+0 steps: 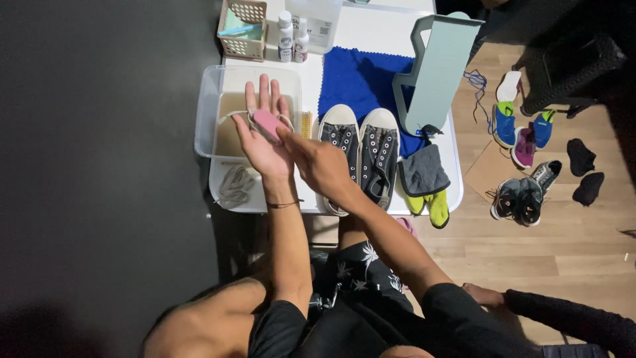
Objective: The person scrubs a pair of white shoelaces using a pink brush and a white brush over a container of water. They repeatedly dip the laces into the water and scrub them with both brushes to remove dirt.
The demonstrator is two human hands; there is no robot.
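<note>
My left hand (263, 132) is held palm up and flat over a clear plastic tub (207, 113) of murky water, with a white shoelace (235, 115) draped across the palm. My right hand (319, 162) presses a pink bar of soap (267, 124) onto the lace on that palm. Just right of my hands a pair of dark canvas sneakers (361, 149) without laces lies on the white table (351, 30), toes on a blue cloth (361, 76). A second bundled white lace (235, 183) lies on the table in front of the tub.
Two small white bottles (292, 36) and a slatted basket (242, 28) stand at the table's back. A pale green stand (434, 69), a grey cloth (423, 171) and yellow gloves (432, 204) sit at the right. Several shoes (520, 142) and dark socks (583, 169) lie on the wooden floor.
</note>
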